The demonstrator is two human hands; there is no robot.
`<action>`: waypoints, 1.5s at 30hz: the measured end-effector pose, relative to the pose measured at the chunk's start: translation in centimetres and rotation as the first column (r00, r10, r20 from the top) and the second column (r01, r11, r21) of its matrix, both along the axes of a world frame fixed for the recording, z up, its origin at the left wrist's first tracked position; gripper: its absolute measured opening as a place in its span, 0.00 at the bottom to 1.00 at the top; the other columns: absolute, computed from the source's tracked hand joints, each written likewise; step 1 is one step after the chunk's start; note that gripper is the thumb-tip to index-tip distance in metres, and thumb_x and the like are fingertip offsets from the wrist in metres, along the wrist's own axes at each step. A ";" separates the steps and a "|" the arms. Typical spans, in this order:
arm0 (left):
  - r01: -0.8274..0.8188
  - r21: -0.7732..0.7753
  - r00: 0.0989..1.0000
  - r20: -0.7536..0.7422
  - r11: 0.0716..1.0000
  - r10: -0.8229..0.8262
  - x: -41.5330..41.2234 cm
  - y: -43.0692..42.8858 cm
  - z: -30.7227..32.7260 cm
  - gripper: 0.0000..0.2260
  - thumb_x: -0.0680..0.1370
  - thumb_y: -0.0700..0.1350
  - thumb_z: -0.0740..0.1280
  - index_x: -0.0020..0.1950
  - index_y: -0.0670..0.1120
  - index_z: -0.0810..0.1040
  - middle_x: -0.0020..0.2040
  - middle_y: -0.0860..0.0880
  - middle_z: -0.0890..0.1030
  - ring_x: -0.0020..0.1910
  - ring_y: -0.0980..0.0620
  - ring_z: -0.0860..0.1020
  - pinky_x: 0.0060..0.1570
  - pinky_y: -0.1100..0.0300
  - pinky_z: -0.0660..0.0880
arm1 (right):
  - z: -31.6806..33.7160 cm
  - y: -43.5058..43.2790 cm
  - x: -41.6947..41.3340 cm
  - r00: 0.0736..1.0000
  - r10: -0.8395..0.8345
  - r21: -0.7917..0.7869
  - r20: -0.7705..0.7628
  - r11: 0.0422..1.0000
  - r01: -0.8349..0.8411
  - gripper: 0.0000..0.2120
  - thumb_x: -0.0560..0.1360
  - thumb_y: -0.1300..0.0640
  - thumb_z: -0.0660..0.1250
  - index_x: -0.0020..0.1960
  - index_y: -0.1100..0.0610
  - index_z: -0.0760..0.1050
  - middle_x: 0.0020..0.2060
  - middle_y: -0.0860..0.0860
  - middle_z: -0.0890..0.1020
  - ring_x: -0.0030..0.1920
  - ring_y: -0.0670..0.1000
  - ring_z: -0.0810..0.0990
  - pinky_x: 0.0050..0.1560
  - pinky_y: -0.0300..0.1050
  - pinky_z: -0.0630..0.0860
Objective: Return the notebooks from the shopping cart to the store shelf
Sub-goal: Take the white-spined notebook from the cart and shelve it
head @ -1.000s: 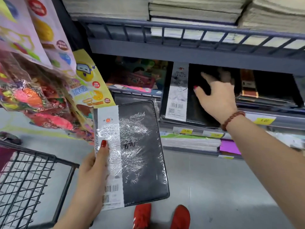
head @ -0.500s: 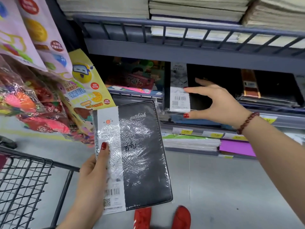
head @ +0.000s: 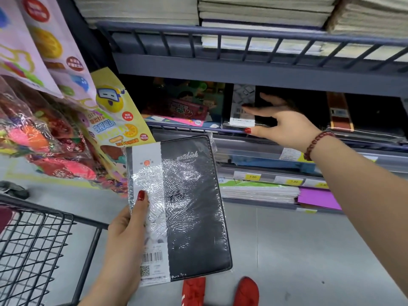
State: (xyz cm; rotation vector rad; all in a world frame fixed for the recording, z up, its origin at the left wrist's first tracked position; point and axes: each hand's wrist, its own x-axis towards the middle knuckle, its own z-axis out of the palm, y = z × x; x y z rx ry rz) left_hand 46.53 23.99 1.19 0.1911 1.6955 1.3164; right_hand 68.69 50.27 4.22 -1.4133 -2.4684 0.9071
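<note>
Left hand (head: 125, 235): is gripping the wrapped black notebook (head: 192, 208) by its left edge, thumb pressing on the white band, fingers going behind.
Notebook: is hanging tilted over the floor, between the cart (head: 44, 239) and the shelf (head: 242, 68), apart from both.
Right hand (head: 284, 124): is reaching into the shelf with fingers spread wide and straight, forefinger lying on the white band of a second notebook (head: 242, 100), thumb sitting under its lower edge.
Second notebook: is standing upright in its slot, between picture books (head: 183, 104) on the left and brown-banded books (head: 340, 113) on the right.
In the way: a low rail (head: 187, 128) is running along the slot's front; the shelf board above is overhanging it.
Beside: hanging packs (head: 44, 133) are crowding the held notebook's upper left corner.
Above: paper stacks (head: 265, 12) are lying flat.
Below: price tags (head: 252, 176) are lining the lower edge.
</note>
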 end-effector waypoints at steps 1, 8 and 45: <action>0.002 0.006 1.000 -0.003 1.000 -0.002 0.0 0.0 0.0 0.19 0.70 0.64 0.67 0.33 0.51 0.66 0.31 0.43 0.61 0.27 0.50 0.63 0.28 0.64 0.63 | -0.2 0.0 0.1 1.000 -0.003 0.009 -0.003 1.000 0.003 0.23 0.70 0.43 0.68 0.63 0.31 0.66 0.76 0.47 0.57 0.75 0.47 0.53 0.74 0.48 0.54; 0.018 0.041 1.000 -0.016 0.999 -0.017 0.2 -0.1 0.0 0.24 0.70 0.65 0.68 0.34 0.51 0.59 0.32 0.42 0.59 0.30 0.44 0.60 0.29 0.61 0.59 | -0.3 0.0 0.3 0.999 0.006 -0.008 -0.040 1.000 -0.007 0.21 0.72 0.44 0.68 0.61 0.31 0.66 0.76 0.47 0.56 0.76 0.49 0.49 0.75 0.49 0.50; 0.668 0.240 0.711 -0.486 0.704 -0.509 5.1 11.4 1.0 0.38 0.66 0.35 0.77 0.73 0.48 0.67 0.69 0.45 0.70 0.66 0.53 0.73 0.64 0.52 0.72 | 1.3 -7.9 3.1 0.789 -0.389 -0.285 -0.475 0.917 0.281 0.46 0.62 0.45 0.73 0.75 0.51 0.58 0.71 0.46 0.61 0.71 0.40 0.57 0.69 0.32 0.56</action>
